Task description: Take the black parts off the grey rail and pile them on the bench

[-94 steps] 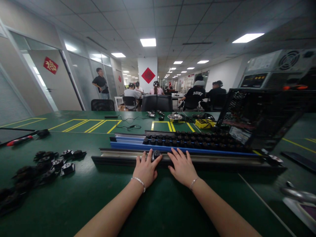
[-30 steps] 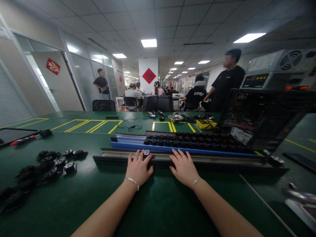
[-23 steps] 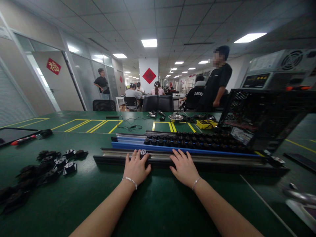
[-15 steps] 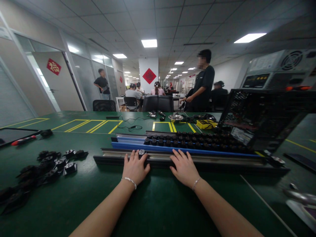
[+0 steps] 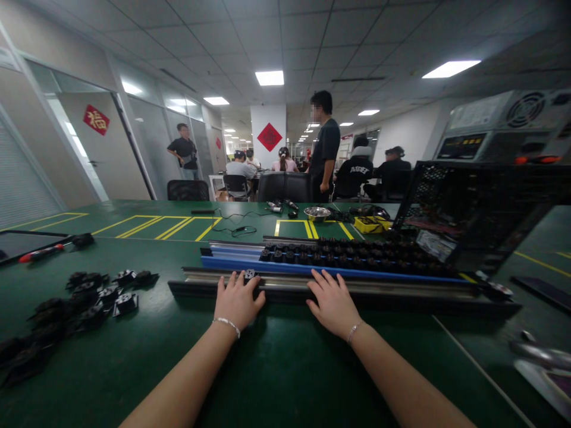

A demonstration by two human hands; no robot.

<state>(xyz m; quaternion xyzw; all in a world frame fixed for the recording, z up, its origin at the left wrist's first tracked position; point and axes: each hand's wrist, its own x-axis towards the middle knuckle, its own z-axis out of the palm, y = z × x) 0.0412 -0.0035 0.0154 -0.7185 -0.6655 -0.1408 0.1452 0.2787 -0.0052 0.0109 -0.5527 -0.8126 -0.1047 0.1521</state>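
Observation:
A long black rail (image 5: 401, 297) with a silvery channel lies crosswise on the green table. Toward its left end, my left hand (image 5: 236, 299) rests on it with the fingers spread. A small black-and-white socket module (image 5: 250, 274) sits in the channel by those fingertips; part of it is hidden. My right hand (image 5: 331, 299) lies on the middle of the rail, fingers apart and holding nothing. Just behind runs a blue-edged rail (image 5: 236, 261), and rows of black socket modules (image 5: 339, 257) fill much of the rails there.
Loose black modules (image 5: 84, 300) are heaped at the left, near a red-handled screwdriver (image 5: 42, 252). An open computer case (image 5: 473, 208) stands at the right. A metal bowl (image 5: 317, 213) and a yellow tool pouch (image 5: 372, 224) lie farther back. Several people are in the room beyond.
My left hand has slid slightly left along the rail, and the small module by its fingers has shifted left too. My right hand stays put. A standing person behind the table moved left.

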